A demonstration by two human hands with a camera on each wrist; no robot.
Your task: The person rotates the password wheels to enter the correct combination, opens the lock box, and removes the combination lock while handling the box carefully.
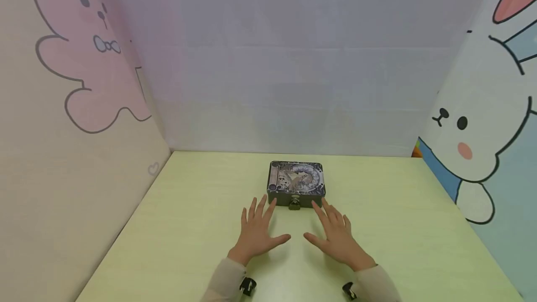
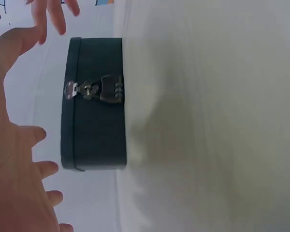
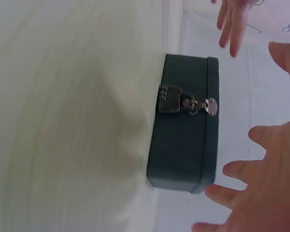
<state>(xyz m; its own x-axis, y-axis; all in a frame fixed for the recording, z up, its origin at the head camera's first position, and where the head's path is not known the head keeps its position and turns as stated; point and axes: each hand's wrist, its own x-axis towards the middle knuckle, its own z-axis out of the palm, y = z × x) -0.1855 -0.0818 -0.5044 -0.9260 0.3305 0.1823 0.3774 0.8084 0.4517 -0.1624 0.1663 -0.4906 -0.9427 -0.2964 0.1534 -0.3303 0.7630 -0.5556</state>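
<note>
A dark metal box point(image 1: 296, 180) with an ornate printed lid stands on the table, its lid down. From the clasp on its front hangs a small combination padlock point(image 1: 294, 203), whose number wheels show in the left wrist view beside the padlock body point(image 2: 109, 89). My left hand point(image 1: 257, 236) hovers in front of the box's left corner, fingers spread and holding nothing. Opposite it, my right hand point(image 1: 337, 240) is spread the same way, its fingertips overlapping the box's right front edge in the head view. In the right wrist view the box front point(image 3: 181, 130) appears beyond the fingers.
The pale yellow-green table point(image 1: 189, 227) runs back to a plain whitish curtain point(image 1: 293, 69). Side panels carry a pink cartoon figure point(image 1: 79, 50) on the left and a white rabbit point(image 1: 474, 129) on the right. Black straps point(image 1: 248, 286) show at the cuffs.
</note>
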